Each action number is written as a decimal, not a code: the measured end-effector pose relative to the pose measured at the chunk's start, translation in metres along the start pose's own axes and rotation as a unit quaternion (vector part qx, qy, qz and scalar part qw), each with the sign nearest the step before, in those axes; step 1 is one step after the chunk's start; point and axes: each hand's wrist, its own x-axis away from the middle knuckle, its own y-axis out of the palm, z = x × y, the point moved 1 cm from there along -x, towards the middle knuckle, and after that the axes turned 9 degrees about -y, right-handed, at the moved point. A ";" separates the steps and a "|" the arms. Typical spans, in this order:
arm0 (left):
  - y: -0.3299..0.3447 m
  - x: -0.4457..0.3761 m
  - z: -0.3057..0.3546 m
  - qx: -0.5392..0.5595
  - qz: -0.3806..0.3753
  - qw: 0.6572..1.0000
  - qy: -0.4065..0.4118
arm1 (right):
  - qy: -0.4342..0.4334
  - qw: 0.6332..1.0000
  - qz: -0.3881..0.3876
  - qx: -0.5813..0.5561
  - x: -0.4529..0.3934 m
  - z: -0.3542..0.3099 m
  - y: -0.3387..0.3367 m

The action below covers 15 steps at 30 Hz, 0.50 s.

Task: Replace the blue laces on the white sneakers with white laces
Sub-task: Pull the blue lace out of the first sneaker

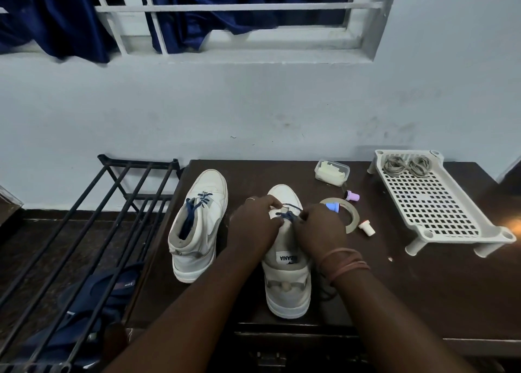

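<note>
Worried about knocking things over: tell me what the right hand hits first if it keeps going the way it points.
The right hand points up-left over the right sneaker, pinching its blue lace. Straight on, it would likely meet the left hand first; depth is hard to judge.

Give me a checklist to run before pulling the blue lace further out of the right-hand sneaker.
1. Both hands on the lace: left hand and right hand pinch the blue lace - ok.
2. Right sneaker upright on the table - ok.
3. Lace free of knots under the fingers - cannot tell.
4. Replacement laces within sight, coiled on the white rack - ok.
5. Left sneaker unlaced - not ok, blue lace still in it.
6. Tape roll and small caps lie close beside the right hand - not ok.
</note>
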 end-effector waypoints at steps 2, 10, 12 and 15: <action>0.000 -0.001 -0.002 -0.023 -0.006 1.000 0.015 | 0.006 0.999 -0.022 -0.031 0.000 0.005 -0.005; -0.002 0.004 0.000 -0.139 0.078 0.974 0.163 | 0.054 0.978 -0.054 -0.194 -0.002 0.018 -0.014; -0.001 0.007 0.005 -0.170 0.092 0.960 0.202 | 0.052 0.979 -0.046 -0.191 -0.001 0.017 -0.012; 0.001 0.007 0.008 -0.158 0.096 0.960 0.208 | 0.057 0.980 -0.039 -0.185 -0.002 0.017 -0.012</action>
